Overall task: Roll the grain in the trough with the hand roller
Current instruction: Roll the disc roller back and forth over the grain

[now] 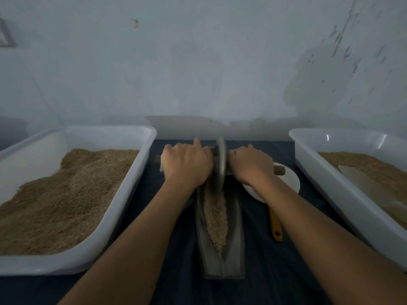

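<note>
Left hand (187, 165) and right hand (251, 165) each curl round hand roller (220, 164) axle, disc at trough (220, 249) 12 o'clock end. Grain (215, 219) fills channel toward 6 o'clock, looks whole; rolling judged early, most passes left.

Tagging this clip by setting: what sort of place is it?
Probably a small hand-processing workspace for grain or herbs, not a kitchen counter. A boat-shaped trough with a disc roller sits on a dark cloth against a bare, stained wall, flanked by two white tubs of grain.
</note>
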The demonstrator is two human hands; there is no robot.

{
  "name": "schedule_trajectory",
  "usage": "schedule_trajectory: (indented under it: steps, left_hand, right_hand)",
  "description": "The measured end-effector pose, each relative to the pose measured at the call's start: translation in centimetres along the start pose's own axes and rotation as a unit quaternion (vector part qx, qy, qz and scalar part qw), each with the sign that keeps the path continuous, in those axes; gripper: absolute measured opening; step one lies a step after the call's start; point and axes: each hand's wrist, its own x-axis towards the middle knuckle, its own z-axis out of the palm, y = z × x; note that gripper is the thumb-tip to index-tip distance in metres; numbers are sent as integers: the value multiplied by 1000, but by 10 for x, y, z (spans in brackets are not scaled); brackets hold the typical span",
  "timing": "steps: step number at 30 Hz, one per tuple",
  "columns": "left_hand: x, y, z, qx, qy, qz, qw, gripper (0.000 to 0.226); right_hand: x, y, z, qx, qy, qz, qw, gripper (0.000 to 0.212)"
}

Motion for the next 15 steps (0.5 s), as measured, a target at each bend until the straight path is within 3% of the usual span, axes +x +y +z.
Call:
schedule_trajectory:
  steps: [3,8,11,15]
  left_hand:
    - [-56,-9,-8,-48,23,37,998,66]
    - [-118,-31,-12,-64,56,84,993,64]
    - [-97,-28,-9,-76,8,61,995,62]
    - [-23,-15,4,-31,-27,17,999,50]
  right_hand:
    - [-56,9,8,-32,52,-83,995,57]
    - [-121,11,0,-33,109,-151,982,76]
    - [-100,3,-1,-55,100,-138,984,75]
    - [-20,-3,7,-49,83,-60,994,53]
